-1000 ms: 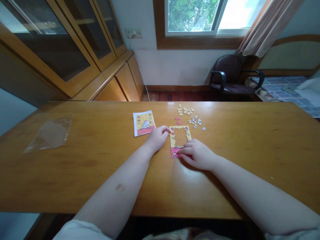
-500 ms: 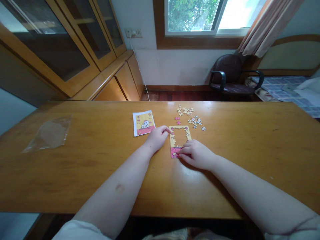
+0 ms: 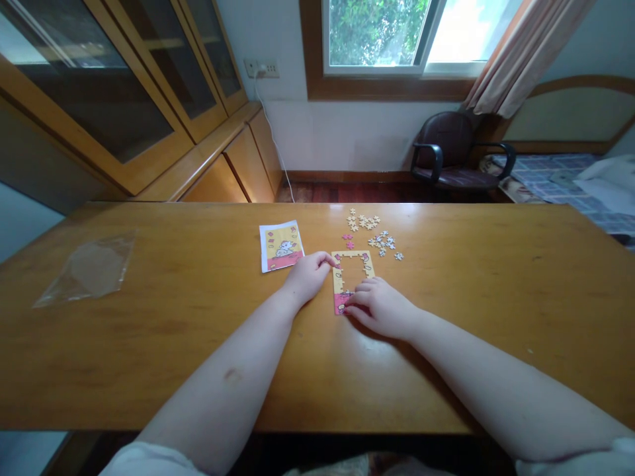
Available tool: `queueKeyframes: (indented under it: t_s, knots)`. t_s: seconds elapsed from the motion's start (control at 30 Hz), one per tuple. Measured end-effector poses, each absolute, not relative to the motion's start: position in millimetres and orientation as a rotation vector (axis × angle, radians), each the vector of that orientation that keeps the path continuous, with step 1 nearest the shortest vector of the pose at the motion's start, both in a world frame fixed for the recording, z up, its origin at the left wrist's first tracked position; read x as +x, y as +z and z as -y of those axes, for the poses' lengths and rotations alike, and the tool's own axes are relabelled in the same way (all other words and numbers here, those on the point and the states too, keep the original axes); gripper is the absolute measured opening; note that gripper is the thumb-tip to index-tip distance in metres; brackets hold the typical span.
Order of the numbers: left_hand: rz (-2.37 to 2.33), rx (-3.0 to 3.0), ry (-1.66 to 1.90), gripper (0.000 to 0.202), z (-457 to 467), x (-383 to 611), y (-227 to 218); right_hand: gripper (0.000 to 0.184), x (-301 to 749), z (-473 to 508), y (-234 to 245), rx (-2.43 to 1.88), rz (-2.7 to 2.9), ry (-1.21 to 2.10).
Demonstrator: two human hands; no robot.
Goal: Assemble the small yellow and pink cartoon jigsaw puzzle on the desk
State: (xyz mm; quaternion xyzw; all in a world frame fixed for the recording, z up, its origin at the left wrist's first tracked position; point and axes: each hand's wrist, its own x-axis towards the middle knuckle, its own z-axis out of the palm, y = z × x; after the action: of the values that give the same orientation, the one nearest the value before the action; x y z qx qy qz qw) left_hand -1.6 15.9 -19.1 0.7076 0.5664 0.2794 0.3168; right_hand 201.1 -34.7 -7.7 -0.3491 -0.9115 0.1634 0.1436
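Observation:
A partly assembled jigsaw puzzle (image 3: pixel 338 283) lies flat on the wooden table, yellow above and pink below, with an open gap in its middle. My left hand (image 3: pixel 308 276) has its fingers curled, the tips holding the puzzle's upper left edge. Over the lower right part lies my right hand (image 3: pixel 381 305), thumb and fingertips closed on a piece in the pink bottom section; the fingers hide most of that corner. Beyond the puzzle are loose yellow pieces (image 3: pixel 364 221), pale patterned pieces (image 3: pixel 384 242) and a few pink pieces (image 3: pixel 350 245).
Left of the puzzle lies a picture card (image 3: pixel 280 248) showing a white cartoon animal, partly beside my left hand. A clear plastic bag (image 3: pixel 92 268) rests at the table's left. Behind the table (image 3: pixel 198 317) stand a glass-door cabinet (image 3: pixel 149 119) and a dark armchair (image 3: pixel 449 149).
The whole view has shifted slightly, so everything sits a little further left. My right thumb and fingers have moved slightly at the puzzle's pink bottom; my left hand stays at its edge.

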Motion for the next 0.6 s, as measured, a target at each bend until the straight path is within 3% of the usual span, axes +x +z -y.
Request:
queueKeyframes:
  t_s: [0.3,0.6]
  knots:
    - [-1.487,1.861,0.726,0.026,-16,-1,-18,0.019,198,40,1,-0.926,2.523,0.364]
    - [-1.510,1.868,0.694,0.027,-16,-3,-15,0.019,208,-20,22,-1.240,2.527,0.158]
